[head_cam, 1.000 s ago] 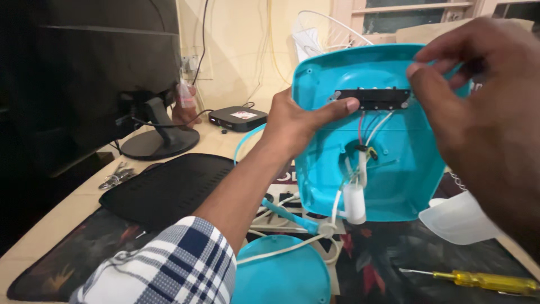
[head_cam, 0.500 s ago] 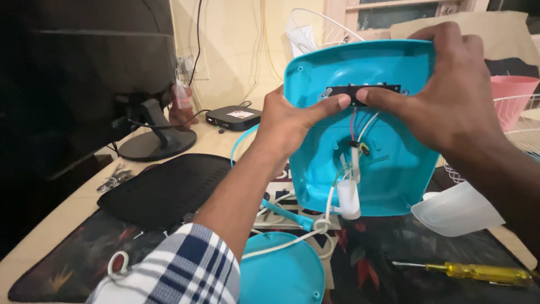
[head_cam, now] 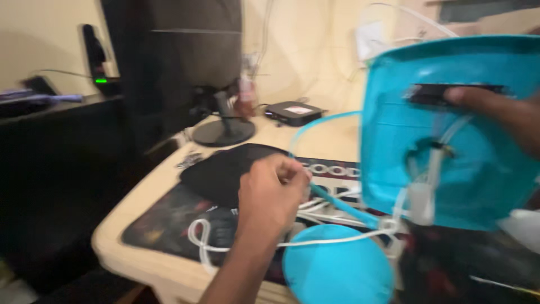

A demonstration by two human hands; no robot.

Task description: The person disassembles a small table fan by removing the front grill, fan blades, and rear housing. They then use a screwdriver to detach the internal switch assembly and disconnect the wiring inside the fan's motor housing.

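A: Turquoise plastic housing [head_cam: 478, 174] is up on edge at the right of the desk, hollow inner face toward the camera, long axis roughly vertical, top leaning a bit away. Right hand [head_cam: 500, 110] comes in from the right edge, fingers laid on the black strip module [head_cam: 444, 93] near the top of the shell, looks like it's pinning the strip and steadying the shell at once. How far that hand is closed: can't tell, most of it is out of frame and blurred

B: Left?

A: Left hand [head_cam: 270, 194] is off the shell, low and centre, fingers curled nearly closed at the near end of a turquoise tube [head_cam: 337, 205]. Looks like a pinch on it, blur stops me being sure. Tube runs diagonally from the hand down-right toward the shell's lower edge

B: Wiring?

A: White wires [head_cam: 433, 163] drop from the shell's middle to a small white cylindrical part [head_cam: 419, 202] hanging at the bottom edge. White cable [head_cam: 236, 245] loops across the printed desk mat [head_cam: 163, 217] below the left hand

B: Around it?

A: Round turquoise cap [head_cam: 337, 267] flat at the front edge, black pad [head_cam: 225, 171] behind the hand, monitor stand [head_cam: 222, 132] and small black box [head_cam: 293, 112] further back
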